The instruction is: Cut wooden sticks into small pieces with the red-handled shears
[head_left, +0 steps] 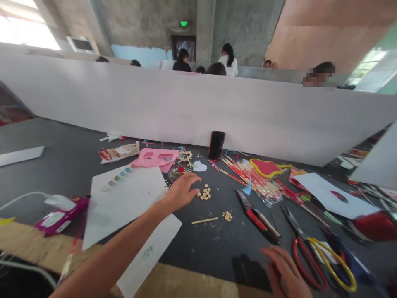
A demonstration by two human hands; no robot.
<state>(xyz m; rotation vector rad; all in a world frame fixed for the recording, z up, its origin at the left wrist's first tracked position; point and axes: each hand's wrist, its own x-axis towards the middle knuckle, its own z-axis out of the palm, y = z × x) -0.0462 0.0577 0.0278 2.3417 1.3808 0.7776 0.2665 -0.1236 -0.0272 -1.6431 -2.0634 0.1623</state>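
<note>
My left hand [182, 190] reaches over the dark table, thumb and fingers apart, with nothing visible in its grasp. Just beside its thumb lies a cluster of small, pale, flower-shaped pieces [204, 193]. A smaller heap of pale bits [227, 216] and a thin wooden stick [204, 221] are nearer to me. Low on the right, my right hand [283, 269] hovers near the table edge, slightly blurred, fingers loosely extended and apparently holding nothing. Red-handled pliers [259, 217] lie beyond it; scissors with red and yellow handles [310, 248] lie to its right.
A white partition [173, 107] crosses the back, with a phone [216, 145] leaning on it. White sheets [124, 198], pink cut-out paper [156, 159] and a purple power strip [62, 215] lie left. Bundled sticks [251, 178] and a red-yellow shape [266, 167] lie right. People sit beyond.
</note>
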